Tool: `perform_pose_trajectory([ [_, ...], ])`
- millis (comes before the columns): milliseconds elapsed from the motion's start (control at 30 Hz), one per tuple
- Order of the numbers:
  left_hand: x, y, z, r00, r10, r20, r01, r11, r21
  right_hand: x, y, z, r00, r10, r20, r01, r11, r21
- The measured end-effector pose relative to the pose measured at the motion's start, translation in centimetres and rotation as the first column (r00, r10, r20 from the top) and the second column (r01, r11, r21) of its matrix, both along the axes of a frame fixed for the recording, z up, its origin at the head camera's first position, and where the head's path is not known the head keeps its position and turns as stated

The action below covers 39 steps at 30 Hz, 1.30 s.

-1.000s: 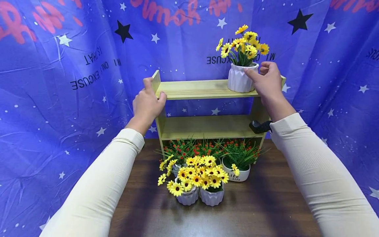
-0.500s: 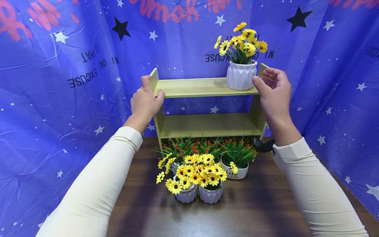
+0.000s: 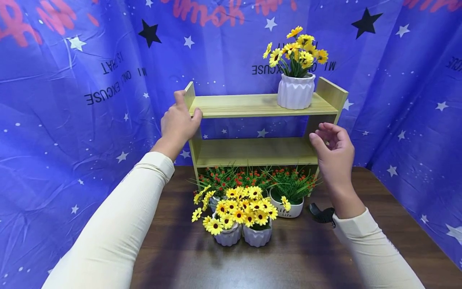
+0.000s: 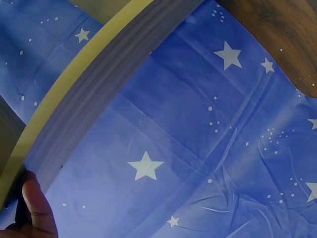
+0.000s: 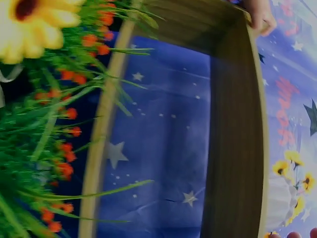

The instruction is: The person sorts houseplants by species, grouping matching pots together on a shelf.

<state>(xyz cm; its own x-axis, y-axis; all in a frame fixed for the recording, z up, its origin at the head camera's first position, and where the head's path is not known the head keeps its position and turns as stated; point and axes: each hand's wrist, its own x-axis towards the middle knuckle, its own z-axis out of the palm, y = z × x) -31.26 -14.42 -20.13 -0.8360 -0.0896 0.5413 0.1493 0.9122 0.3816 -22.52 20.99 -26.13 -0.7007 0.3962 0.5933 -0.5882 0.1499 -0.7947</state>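
At the upper left corner of the wooden shelf, my left hand grips the side panel, thumb at the front. In the left wrist view a finger of the left hand touches that panel. A white fluted pot with yellow artificial daisies stands upright on the top board's right end. Below it, my right hand hovers in front of the shelf's right side, fingers loosely bent and holding nothing. The right wrist view catches only a few right fingertips at its lower edge.
Several pots of yellow daisies stand on the brown table before the shelf. Behind them, red-flowered grassy plants fill the shelf's bottom level, one in a white "Life" planter. A blue starry curtain hangs behind and at both sides.
My right hand has let go of the daisy pot on the top board and moved down, away from it. The left hand keeps its grip on the shelf.
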Motion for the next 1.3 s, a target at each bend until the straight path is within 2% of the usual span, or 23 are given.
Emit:
perform_pose_trajectory([
  [333, 0.3, 0.0, -0.1, 1.000, 0.006, -0.004, -0.006, 1.000, 0.015, 3.4, -0.7, -4.5, 1.000, -0.003, -0.009, 0.004, 0.996, 0.087],
  [567, 0.5, -0.2, -0.1, 1.000, 0.004, -0.006, -0.004, 1.000, 0.028, 5.2, -0.7, -7.9, 0.998, -0.023, 0.055, 0.017, 0.995, 0.103],
  [900, 0.6, -0.4, 0.2, 1.000, -0.013, -0.008, 0.013, 0.999, 0.037, 6.2, -0.5, -13.1, 0.972, -0.030, 0.232, -0.001, 0.991, 0.134],
  [1167, 0.4, -0.1, 0.2, 0.999, -0.034, -0.006, 0.035, 0.997, 0.065, 6.9, -0.5, -15.1, 0.958, -0.029, 0.287, -0.010, 0.991, 0.135],
  [1300, 0.6, 0.1, 0.3, 0.999, -0.032, 0.023, 0.031, 0.999, 0.034, 7.2, -0.6, -16.1, 0.935, -0.015, 0.353, -0.043, 0.987, 0.158],
])
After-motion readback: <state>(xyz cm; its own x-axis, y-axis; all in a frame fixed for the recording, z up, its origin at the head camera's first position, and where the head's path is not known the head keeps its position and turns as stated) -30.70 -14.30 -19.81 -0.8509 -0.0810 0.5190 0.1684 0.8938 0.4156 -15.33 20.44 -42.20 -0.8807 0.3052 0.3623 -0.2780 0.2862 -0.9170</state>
